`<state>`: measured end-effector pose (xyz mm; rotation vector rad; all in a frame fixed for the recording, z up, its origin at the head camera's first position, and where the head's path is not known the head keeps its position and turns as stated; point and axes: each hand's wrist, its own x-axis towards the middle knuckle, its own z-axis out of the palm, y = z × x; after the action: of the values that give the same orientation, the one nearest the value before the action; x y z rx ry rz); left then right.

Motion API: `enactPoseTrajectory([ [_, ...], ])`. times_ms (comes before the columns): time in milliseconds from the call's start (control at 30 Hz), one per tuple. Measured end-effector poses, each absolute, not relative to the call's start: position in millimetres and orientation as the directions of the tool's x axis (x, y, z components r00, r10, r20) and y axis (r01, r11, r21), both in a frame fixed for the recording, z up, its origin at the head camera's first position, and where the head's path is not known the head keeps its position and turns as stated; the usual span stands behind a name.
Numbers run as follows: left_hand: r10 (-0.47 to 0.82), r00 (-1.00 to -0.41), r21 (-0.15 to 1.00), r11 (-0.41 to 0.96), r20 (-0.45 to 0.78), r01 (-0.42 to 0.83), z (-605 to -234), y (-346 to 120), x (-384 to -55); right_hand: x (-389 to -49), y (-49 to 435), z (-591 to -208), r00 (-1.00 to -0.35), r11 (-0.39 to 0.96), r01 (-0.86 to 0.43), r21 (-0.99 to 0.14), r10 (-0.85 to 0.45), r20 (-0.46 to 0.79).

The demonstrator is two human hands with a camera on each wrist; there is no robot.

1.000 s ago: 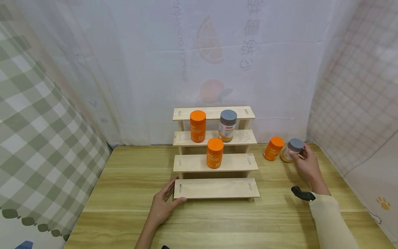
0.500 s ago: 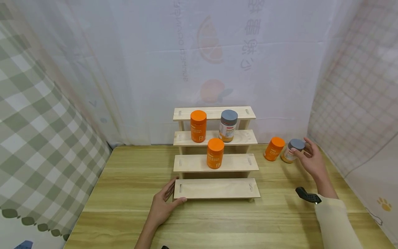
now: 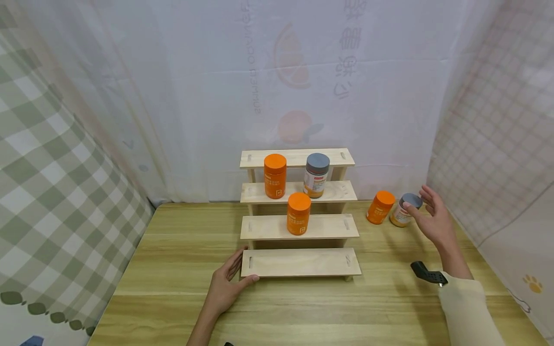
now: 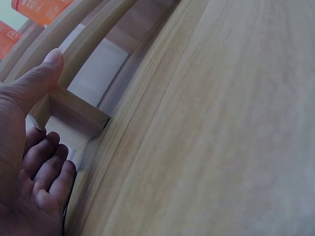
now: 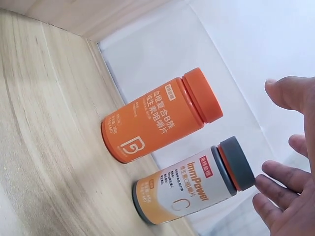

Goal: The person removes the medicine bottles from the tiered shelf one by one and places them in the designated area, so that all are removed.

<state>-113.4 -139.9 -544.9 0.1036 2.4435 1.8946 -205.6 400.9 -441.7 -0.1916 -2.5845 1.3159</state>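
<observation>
The grey-lidded ImmPower jar (image 3: 400,217) stands upright on the worktop (image 3: 303,312), to the right of the wooden step stand (image 3: 296,156) and near the far edge. A second ago the right hand (image 3: 436,226) was curled round the jar's grey lid (image 5: 237,163). Now those fingers are spread wide, just beside the lid. I can't tell if a fingertip touches it. The jar is in about the same spot, so it looks let go and seems to stand by itself.

The left hand (image 3: 222,288) has stayed where it was. It holds the left end of the lowest step (image 3: 298,262), thumb on the near side and the other fingers a little bent on the far side.

There are five jars: three orange and two with grey lids. The right orange jar (image 3: 379,212) is just left of the ImmPower jar. The near orange jar (image 3: 297,221) is on the second step up. The far orange jar (image 3: 274,182) and the other grey-lidded jar (image 3: 316,181) are on the third step. The stand has four steps, and one white cloth (image 3: 195,96) hangs behind it
</observation>
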Motion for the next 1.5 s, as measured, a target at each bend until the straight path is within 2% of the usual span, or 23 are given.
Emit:
enactPoseTrajectory([
  [400, 0.075, -0.997, 0.969, 0.245, 0.006, 0.024, -544.2, -139.6, -113.0, -194.3, 384.4, -424.0, -0.969, 0.606, -0.029, -0.795, 0.180, 0.172],
  [800, 0.075, -0.997, 0.969, 0.246, 0.010, 0.028, -545.4, -139.5, -113.1, -191.1, 355.9, -414.8, -0.962, 0.618, -0.151, -0.771, 0.090, 0.260],
  [1000, 0.078, -0.997, 0.967, 0.251, 0.012, 0.031, -545.7, -139.8, -113.4, -190.6, 344.0, -409.8, -0.964, 0.643, -0.149, -0.751, 0.076, 0.256],
  [1500, 0.078, -0.997, 0.970, 0.241, 0.010, 0.029, -543.2, -138.8, -112.2, -189.4, 315.5, -396.1, -0.947, 0.613, -0.270, -0.743, -0.028, 0.321],
])
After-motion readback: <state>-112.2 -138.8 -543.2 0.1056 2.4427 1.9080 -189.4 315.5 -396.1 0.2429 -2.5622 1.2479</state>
